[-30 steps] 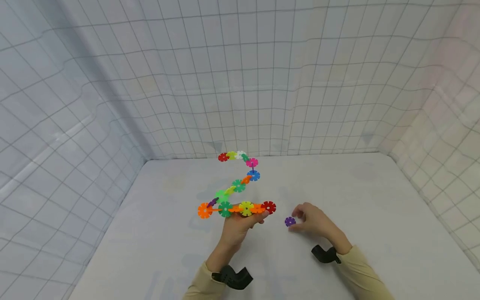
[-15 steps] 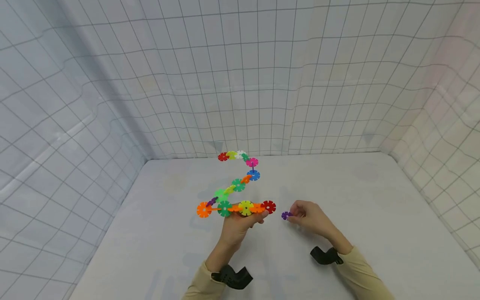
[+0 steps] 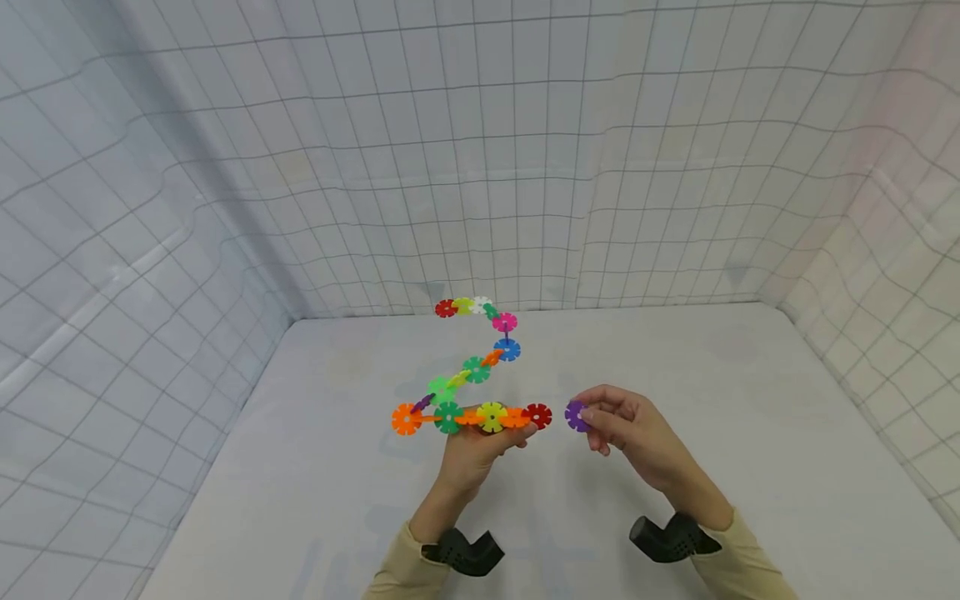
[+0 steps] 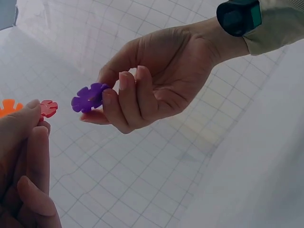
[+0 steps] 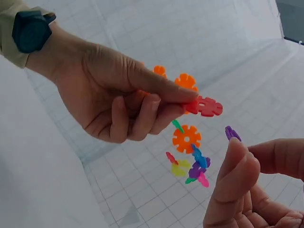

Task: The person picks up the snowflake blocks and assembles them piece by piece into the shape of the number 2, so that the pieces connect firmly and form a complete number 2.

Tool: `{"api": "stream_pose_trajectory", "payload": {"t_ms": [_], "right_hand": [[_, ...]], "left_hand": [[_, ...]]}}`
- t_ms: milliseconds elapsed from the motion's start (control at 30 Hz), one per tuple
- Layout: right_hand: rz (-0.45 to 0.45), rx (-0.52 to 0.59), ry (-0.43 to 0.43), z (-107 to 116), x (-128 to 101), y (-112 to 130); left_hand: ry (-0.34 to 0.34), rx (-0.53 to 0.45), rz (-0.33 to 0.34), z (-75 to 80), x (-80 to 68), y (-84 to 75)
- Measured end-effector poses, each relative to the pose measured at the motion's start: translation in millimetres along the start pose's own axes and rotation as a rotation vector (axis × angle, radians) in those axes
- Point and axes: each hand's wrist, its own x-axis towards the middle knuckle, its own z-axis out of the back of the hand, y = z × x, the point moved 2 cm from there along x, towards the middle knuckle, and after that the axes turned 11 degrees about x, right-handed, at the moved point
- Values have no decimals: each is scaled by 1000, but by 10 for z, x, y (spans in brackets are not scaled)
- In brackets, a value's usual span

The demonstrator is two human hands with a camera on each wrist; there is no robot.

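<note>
Lifted off the white padded table [image 3: 675, 367] since a second ago, the right hand [image 3: 633, 429] pinches a purple notched plastic disc [image 3: 575, 415] beside the red end disc [image 3: 537, 415] of the left hand's [image 3: 472, 450] gripped multicoloured disc chain [image 3: 468, 379].

Soft, even, diffuse light fills all 3 views, bright and slightly cool, with no glare or hot spots. Faint shadows fall on the white table [image 3: 675, 367] beneath the disc chain [image 3: 468, 379]. The head view bends the gridded walls [image 3: 225, 167] outward toward its edges. Both wrist views are sharp on skin and the purple disc [image 4: 89, 97], while the backgrounds are washed and soft.
</note>
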Motion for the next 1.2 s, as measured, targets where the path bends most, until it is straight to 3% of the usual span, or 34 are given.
{"api": "stream_pose_trajectory", "payload": {"t_ms": [467, 833, 1000, 1200], "right_hand": [[-86, 4, -44, -179, 15, 73], [-92, 143, -66, -236, 1, 63], [-21, 206, -7, -230, -5, 24], [57, 293, 54, -236, 4, -57]], "left_hand": [[49, -47, -61, -15, -7, -6], [64, -42, -110, -30, -2, -33], [56, -38, -91, -44, -2, -27], [10, -25, 0, -63, -22, -16]]}}
